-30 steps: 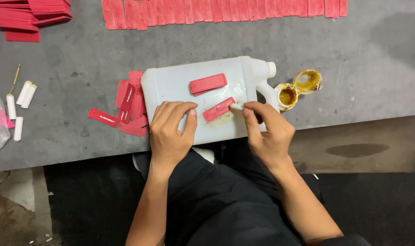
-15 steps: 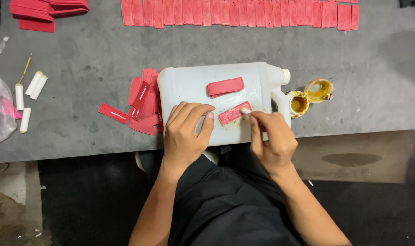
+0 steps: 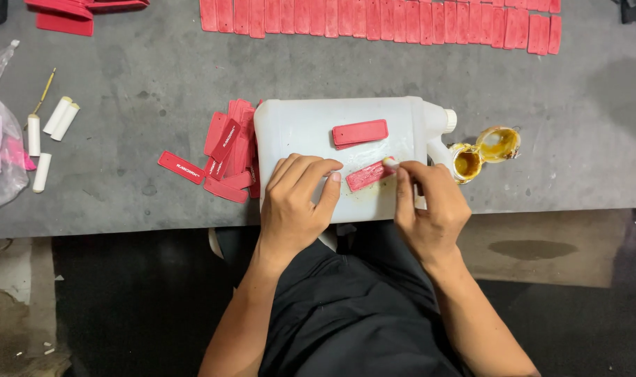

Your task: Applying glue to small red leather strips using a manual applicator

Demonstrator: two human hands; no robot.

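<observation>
Head view looks down on a white plastic jug (image 3: 297, 132) lying flat on the grey table (image 3: 122, 84), serving as a work surface. Compared with half a second ago, the right hand (image 3: 429, 213) has shifted only slightly; its fingers pinch a small white-tipped applicator (image 3: 390, 163) against the right end of a red strip (image 3: 369, 175). The left hand (image 3: 297, 202) stays spread on the jug, fingertips pressing beside the strip's left end, gripping nothing. A second red strip (image 3: 360, 132) lies higher on the jug, unmoved. Just right of the jug's neck stand two small open pots of yellow glue (image 3: 482, 150). A loose pile of red strips (image 3: 227, 150) touches the jug's left side, and a neat row of red strips (image 3: 381, 17) runs along the far edge. White tubes (image 3: 49, 132) and a clear plastic bag (image 3: 0, 139) lie at the left. Below the table edge, dark floor shows.
</observation>
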